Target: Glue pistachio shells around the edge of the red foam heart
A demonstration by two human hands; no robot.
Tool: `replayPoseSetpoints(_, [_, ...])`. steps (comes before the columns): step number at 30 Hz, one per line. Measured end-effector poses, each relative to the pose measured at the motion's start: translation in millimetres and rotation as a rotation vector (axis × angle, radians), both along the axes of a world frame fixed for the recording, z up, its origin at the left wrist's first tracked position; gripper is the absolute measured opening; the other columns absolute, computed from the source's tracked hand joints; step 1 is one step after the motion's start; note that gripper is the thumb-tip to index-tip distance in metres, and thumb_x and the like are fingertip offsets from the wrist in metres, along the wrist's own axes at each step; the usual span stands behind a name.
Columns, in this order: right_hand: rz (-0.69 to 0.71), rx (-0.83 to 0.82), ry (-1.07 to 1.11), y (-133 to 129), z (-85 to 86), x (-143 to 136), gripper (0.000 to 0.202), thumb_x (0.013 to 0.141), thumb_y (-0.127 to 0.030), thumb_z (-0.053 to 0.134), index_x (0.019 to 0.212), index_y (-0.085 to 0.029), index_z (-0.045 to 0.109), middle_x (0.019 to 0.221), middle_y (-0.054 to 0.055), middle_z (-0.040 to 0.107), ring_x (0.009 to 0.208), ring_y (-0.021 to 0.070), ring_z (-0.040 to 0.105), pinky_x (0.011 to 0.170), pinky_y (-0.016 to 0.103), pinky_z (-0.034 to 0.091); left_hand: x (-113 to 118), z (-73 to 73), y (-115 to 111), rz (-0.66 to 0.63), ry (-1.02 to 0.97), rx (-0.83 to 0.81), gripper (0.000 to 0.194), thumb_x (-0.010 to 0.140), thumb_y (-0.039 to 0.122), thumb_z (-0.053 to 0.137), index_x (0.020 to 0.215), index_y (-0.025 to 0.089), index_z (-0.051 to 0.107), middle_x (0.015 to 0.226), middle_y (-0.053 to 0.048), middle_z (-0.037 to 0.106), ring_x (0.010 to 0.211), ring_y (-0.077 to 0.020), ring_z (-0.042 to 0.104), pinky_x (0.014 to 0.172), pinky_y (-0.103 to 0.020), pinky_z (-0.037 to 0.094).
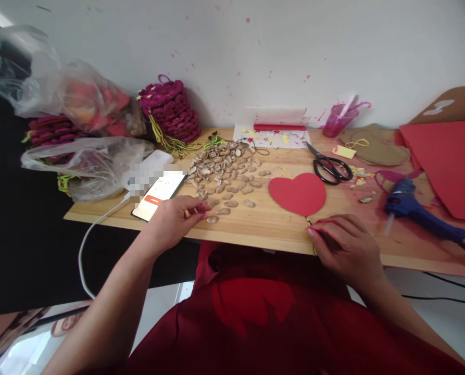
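Pinching the cord (309, 222) below the red heart (298, 194), right of centre, the right hand (347, 247) has a closed grip. The left hand (173, 221), partly open and seemingly empty, reaches beside central peanut shells (218, 166); picking one calls for a light pinch. Bare worktop (263, 225) separates them; both hands cross its front edge.

The left forearm (117, 294) is bare and slants up from the lower left of the frame. The left hand (172, 221), left of centre, points rightward, palm turned down, thumb (193, 223) and fingers (195, 203) stretched forward, a narrow gap between them. The right forearm (410, 317) rises from the lower right; the right hand (347, 250), right of centre, points left, fingers curled, thumb and index tips pinched together.
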State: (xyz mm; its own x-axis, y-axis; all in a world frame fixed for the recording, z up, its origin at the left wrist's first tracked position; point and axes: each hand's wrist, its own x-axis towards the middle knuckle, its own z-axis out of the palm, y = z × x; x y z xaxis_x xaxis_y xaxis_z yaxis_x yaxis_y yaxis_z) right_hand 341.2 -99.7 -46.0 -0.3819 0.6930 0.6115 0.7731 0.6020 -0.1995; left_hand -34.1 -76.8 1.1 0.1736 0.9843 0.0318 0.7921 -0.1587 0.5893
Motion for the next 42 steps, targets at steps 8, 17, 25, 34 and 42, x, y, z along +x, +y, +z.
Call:
replayPoseSetpoints(8, [0.01,-0.004,0.021,-1,-0.8,2,0.011,0.084,-0.014,0.073,0.085,-0.021,0.064,0.08,0.007,0.072,0.077,0.0241,0.061,0.075,0.04,0.053,9,-7.4,-3,-0.072,0.029,-0.002,0.021,0.088,0.036,0.064,0.097,0.024,0.077,0.095,-0.002,0.077,0.073,-0.0165,0.065,0.071,-0.028,0.051])
replayPoseSetpoints(17, [0.011,0.001,0.028,-2,-0.1,0,0.009,0.085,-0.014,0.07,0.084,-0.022,0.065,0.081,0.007,0.073,0.077,0.0241,0.063,0.076,0.04,0.053,4,-9.5,-3,-0.142,-0.022,0.093,0.02,0.091,0.031,0.06,0.096,0.024,0.077,0.099,-0.003,0.076,0.083,-0.0182,0.068,0.079,-0.03,0.053])
replayPoseSetpoints(25, [-0.002,-0.005,0.027,-3,1.9,-1,0.009,0.086,-0.016,0.066,0.083,-0.023,0.066,0.079,0.006,0.073,0.075,0.0237,0.064,0.075,0.04,0.053,12,-15.6,-4,-0.161,-0.064,0.114,0.019,0.09,0.03,0.061,0.092,0.021,0.077,0.093,-0.005,0.075,0.087,-0.0202,0.069,0.084,-0.032,0.055])
replayPoseSetpoints(34, [0.007,-0.054,0.066,-4,1.6,-2,0.008,0.087,-0.016,0.065,0.084,-0.023,0.066,0.08,0.006,0.074,0.077,0.024,0.063,0.077,0.041,0.051,11,-16.9,-7,-0.174,-0.021,0.112,0.023,0.09,0.036,0.061,0.102,0.024,0.076,0.103,-0.007,0.076,0.09,-0.0231,0.07,0.086,-0.035,0.055])
replayPoseSetpoints(42, [-0.06,-0.114,0.034,-9,6.5,-3,0.007,0.09,-0.019,0.064,0.085,-0.023,0.066,0.082,0.005,0.073,0.082,0.0212,0.063,0.08,0.037,0.053,-4,-41.4,7,-0.22,-0.079,0.141,0.025,0.086,0.051,0.064,0.099,0.035,0.078,0.103,-0.003,0.076,0.095,-0.0272,0.071,0.089,-0.039,0.055])
